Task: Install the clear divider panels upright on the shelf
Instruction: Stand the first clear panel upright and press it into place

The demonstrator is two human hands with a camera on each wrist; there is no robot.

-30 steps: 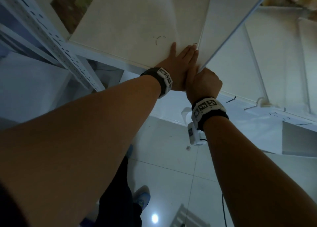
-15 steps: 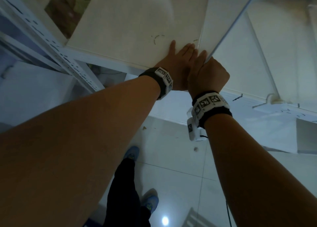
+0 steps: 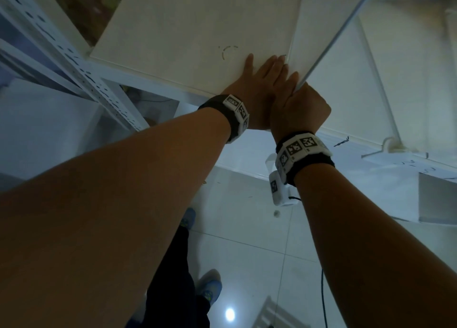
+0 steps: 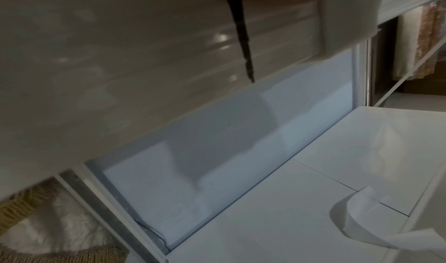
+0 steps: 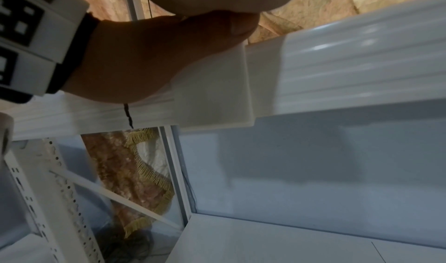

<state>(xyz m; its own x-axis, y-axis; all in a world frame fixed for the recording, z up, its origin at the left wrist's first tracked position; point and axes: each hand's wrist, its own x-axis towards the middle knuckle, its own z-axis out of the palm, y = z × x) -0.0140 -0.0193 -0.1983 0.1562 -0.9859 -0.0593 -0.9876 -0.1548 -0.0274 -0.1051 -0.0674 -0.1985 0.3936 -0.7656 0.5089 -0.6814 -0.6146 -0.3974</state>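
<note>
Both hands meet at the shelf's [image 3: 188,30] front edge: my right hand [image 3: 300,110] curls round the divider panel's [image 3: 319,18] near corner, my left hand [image 3: 259,80] lies flat beside it. Thin, stiff, probably slippery; I'd grip low by the edge.

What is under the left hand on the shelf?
The left hand lies flat on the white shelf beside the upright divider panel. Whatever sits beneath its palm is covered.
</note>
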